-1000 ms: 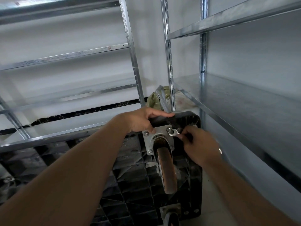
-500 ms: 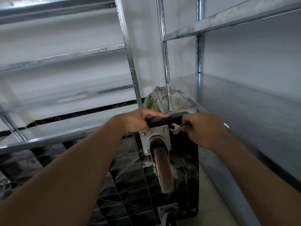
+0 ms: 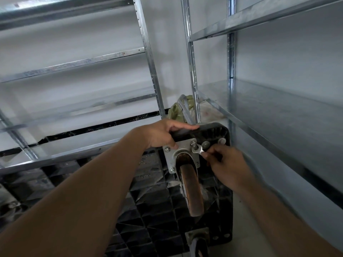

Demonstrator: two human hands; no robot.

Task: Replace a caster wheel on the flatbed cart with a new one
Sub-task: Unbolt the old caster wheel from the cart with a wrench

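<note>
While the right hand pinches a small wrench set on a bolt of the caster wheel plate, the left hand grips the upturned flatbed cart at its edge; metal shelving crowds close on the right.

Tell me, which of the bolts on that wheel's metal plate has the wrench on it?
The upper right bolt, nearest the right hand. The wrench head sits around it, while the plate's other corner bolts, such as the upper left one, stand bare.
</note>
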